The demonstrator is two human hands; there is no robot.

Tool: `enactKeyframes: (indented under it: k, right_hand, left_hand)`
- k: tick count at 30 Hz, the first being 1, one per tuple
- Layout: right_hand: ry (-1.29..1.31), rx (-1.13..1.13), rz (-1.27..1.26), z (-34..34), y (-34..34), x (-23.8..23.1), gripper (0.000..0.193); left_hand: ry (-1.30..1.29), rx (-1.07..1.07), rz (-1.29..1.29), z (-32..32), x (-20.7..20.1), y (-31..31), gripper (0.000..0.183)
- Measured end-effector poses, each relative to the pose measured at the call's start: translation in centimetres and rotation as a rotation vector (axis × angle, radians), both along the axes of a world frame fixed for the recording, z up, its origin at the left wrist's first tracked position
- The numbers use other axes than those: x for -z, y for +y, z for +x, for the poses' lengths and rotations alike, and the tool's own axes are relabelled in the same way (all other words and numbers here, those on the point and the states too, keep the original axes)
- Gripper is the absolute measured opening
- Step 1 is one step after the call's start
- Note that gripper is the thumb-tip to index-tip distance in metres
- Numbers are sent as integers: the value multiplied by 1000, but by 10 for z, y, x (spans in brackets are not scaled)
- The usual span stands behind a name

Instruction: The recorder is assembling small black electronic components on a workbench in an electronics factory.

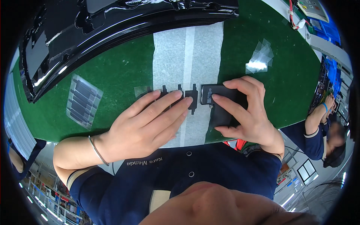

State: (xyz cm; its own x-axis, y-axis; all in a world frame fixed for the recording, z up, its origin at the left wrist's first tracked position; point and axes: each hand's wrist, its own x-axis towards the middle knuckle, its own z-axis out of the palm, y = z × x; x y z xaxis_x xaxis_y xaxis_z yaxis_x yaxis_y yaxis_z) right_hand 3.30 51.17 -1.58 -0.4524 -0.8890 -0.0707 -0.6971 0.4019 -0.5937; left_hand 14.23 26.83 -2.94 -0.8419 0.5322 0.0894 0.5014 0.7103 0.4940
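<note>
My left hand (144,123) lies nearly flat, fingers stretched out, over a row of thin black tabbed pieces on clear film. One black die-cut piece (191,98) shows beside its fingertips; the others are mostly covered. To the right, my right hand (249,112) grips a flat black rectangular block (221,99) with a small printed label, fingers on its far edge and top face and the thumb near its close side. The block's left end faces the black piece with a narrow gap. Under both runs a strip of white paper (172,56) with a paler band down its middle.
A clear sheet with black strips (83,102) lies on the green table (123,71) at left. Several clear film pieces (260,58) lie at right. Glossy black panels (131,24) fill the far left. Another person (318,123) sits at right.
</note>
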Motion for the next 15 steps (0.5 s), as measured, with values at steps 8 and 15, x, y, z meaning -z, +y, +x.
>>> enactKeyframes:
  k: [8, 15]
  right_hand:
    - [-11, -38, -36, 8, -2, 4, 66]
    - [30, -50, -49, 8, -2, 8, 60]
  left_hand:
    - [7, 56, -20, 1, 4, -2, 45]
    - [1, 59, -28, 0, 4, -3, 42]
